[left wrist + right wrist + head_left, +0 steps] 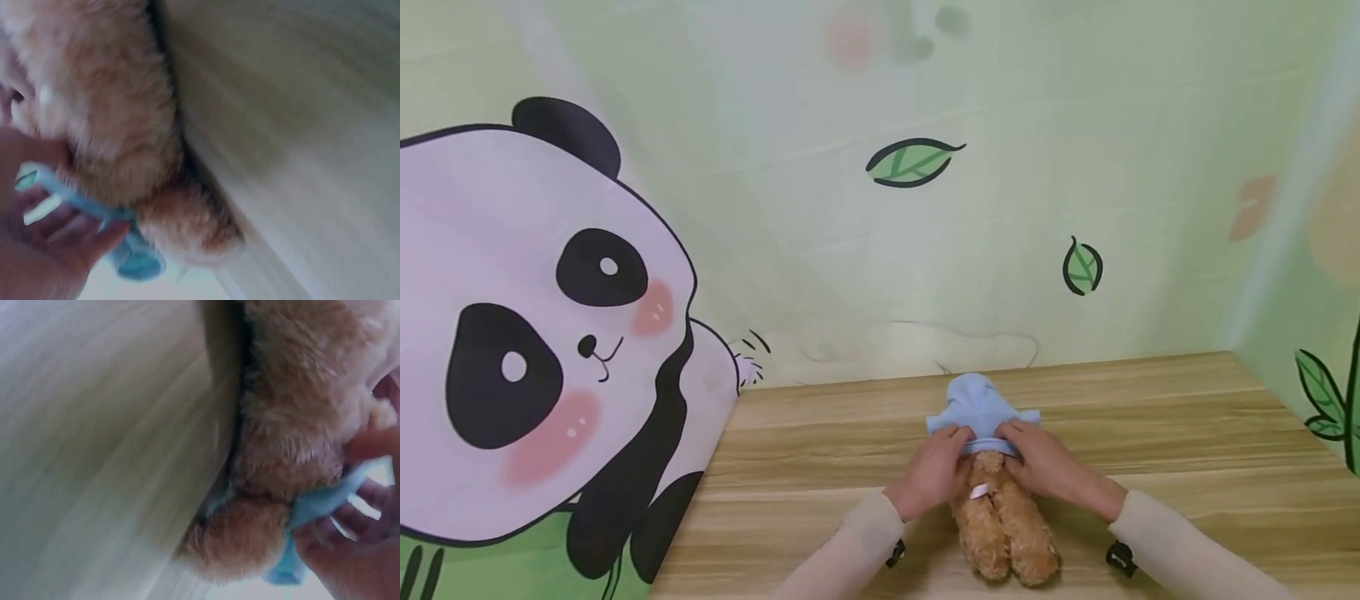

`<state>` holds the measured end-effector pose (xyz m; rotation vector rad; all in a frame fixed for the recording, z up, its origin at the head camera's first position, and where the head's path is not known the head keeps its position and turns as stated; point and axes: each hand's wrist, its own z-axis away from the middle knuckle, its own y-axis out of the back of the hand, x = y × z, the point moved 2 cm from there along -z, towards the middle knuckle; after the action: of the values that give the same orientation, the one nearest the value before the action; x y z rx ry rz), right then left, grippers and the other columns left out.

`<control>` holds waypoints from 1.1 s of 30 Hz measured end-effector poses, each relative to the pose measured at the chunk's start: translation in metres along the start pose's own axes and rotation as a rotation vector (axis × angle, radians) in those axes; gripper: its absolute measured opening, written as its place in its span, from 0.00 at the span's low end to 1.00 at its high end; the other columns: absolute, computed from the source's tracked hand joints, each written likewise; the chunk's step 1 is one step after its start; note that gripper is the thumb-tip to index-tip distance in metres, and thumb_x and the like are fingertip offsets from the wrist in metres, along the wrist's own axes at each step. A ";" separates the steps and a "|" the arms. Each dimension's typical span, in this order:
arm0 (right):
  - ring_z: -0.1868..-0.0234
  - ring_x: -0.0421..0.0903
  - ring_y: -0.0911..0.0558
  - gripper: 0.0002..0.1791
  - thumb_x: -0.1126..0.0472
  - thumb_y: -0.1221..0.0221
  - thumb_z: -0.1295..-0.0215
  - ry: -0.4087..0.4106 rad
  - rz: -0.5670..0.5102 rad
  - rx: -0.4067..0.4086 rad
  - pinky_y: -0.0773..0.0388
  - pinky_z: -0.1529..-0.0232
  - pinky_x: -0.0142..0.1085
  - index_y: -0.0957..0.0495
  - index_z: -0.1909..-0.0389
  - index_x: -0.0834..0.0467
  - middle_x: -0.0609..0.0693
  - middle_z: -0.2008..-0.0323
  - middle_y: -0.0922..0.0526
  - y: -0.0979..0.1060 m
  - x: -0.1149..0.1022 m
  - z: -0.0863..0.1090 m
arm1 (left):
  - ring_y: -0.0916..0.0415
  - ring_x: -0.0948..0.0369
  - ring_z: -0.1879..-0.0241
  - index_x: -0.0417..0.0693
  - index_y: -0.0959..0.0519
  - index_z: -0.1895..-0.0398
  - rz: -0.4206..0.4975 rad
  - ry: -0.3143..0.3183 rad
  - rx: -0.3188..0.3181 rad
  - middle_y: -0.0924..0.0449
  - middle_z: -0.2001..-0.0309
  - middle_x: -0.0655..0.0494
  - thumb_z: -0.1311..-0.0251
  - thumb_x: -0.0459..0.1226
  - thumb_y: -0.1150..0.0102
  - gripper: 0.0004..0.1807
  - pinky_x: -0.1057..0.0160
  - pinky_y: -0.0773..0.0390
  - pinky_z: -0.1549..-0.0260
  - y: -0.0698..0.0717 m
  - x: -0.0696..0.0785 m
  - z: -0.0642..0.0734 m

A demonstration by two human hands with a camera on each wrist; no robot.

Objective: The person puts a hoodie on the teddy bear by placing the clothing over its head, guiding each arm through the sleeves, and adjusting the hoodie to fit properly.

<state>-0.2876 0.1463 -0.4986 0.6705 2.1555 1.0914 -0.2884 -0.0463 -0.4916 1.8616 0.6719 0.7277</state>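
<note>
A brown plush toy (pixel 1011 537) lies on the wooden table, its legs toward me and a small white tag (pixel 980 492) on its lower body. Light blue clothing (pixel 976 408) with short sleeves covers its upper part; the head is hidden in the head view. My left hand (pixel 931 471) pinches the hem on the left side, and my right hand (pixel 1051 462) pinches it on the right. Both wrist views show the blue hem (pixel 81 199) between thumb and fingers, lifted off the fur. A furry arm (pixel 240 540) sticks out below the cloth in the right wrist view.
The wooden table (pixel 820 450) runs back to a pale green wall cloth (pixel 790 233) printed with leaves. A big printed panda (pixel 625 333) fills the left side. Dark wrist-worn devices (pixel 1122 558) sit under both sleeves.
</note>
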 end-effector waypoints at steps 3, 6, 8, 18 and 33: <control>0.56 0.49 0.19 0.18 0.63 0.35 0.49 -0.018 -0.061 -0.059 0.22 0.55 0.43 0.24 0.55 0.59 0.50 0.58 0.19 0.004 0.002 0.001 | 0.23 0.62 0.60 0.49 0.26 0.48 0.081 0.037 -0.123 0.22 0.53 0.54 0.42 0.42 0.39 0.18 0.68 0.23 0.60 0.006 -0.003 -0.002; 0.60 0.46 0.20 0.16 0.65 0.35 0.47 0.008 -0.079 -0.078 0.24 0.60 0.41 0.26 0.57 0.58 0.48 0.62 0.20 0.005 0.001 0.000 | 0.23 0.63 0.59 0.50 0.26 0.49 0.096 0.040 -0.160 0.22 0.54 0.56 0.40 0.43 0.38 0.17 0.69 0.24 0.60 0.007 -0.005 -0.002; 0.64 0.45 0.22 0.14 0.70 0.36 0.47 0.034 -0.062 -0.063 0.26 0.63 0.39 0.28 0.61 0.58 0.48 0.66 0.22 0.003 -0.002 -0.001 | 0.25 0.64 0.62 0.50 0.26 0.54 0.067 0.013 -0.121 0.22 0.58 0.56 0.39 0.42 0.38 0.13 0.70 0.26 0.63 0.004 -0.004 -0.002; 0.74 0.45 0.23 0.13 0.72 0.38 0.46 0.010 0.093 0.092 0.29 0.74 0.37 0.32 0.72 0.55 0.46 0.76 0.26 -0.015 -0.014 0.001 | 0.24 0.64 0.75 0.54 0.30 0.77 -0.140 0.025 0.064 0.21 0.76 0.63 0.53 0.34 0.34 0.12 0.64 0.28 0.77 -0.009 0.006 -0.010; 0.82 0.45 0.24 0.15 0.71 0.34 0.60 -0.033 0.258 0.044 0.31 0.83 0.38 0.30 0.87 0.51 0.46 0.86 0.24 -0.022 -0.019 -0.001 | 0.22 0.62 0.79 0.58 0.26 0.86 -0.352 0.053 0.049 0.20 0.82 0.65 0.56 0.46 0.28 0.14 0.62 0.27 0.81 -0.016 0.012 -0.006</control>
<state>-0.2789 0.1216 -0.5103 1.0018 2.1108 1.1570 -0.2863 -0.0281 -0.5027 1.7099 1.0280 0.5351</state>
